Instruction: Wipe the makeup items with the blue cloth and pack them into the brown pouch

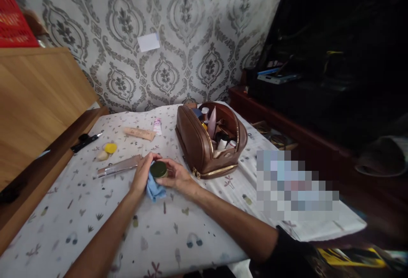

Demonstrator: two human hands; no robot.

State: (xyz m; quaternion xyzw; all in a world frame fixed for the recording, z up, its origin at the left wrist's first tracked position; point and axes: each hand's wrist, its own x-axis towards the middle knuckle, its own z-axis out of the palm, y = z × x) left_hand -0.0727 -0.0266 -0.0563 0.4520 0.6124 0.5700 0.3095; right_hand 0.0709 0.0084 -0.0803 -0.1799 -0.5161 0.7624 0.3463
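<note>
Between my two hands is a small round jar (158,168) with a dark green lid. My right hand (178,177) is closed around the jar's right side. A light blue cloth (155,189) is gripped in my left hand (143,175) and pressed against the jar's left side. Just right of the hands stands an open brown cosmetic bag (199,142), with several tubes and bottles inside. To the left of my left hand lies a slim clear tube (116,167) with a pinkish cap. Behind it rests a beige squeeze tube (139,133).
A small pink-and-white tube (157,126) is near the back. A yellow round item (110,147) and a beige sponge-like item (102,155) lie at left, near a black slender item (87,142). A wooden panel (41,108) borders the patterned tablecloth (105,222); a blurred patch covers its right side.
</note>
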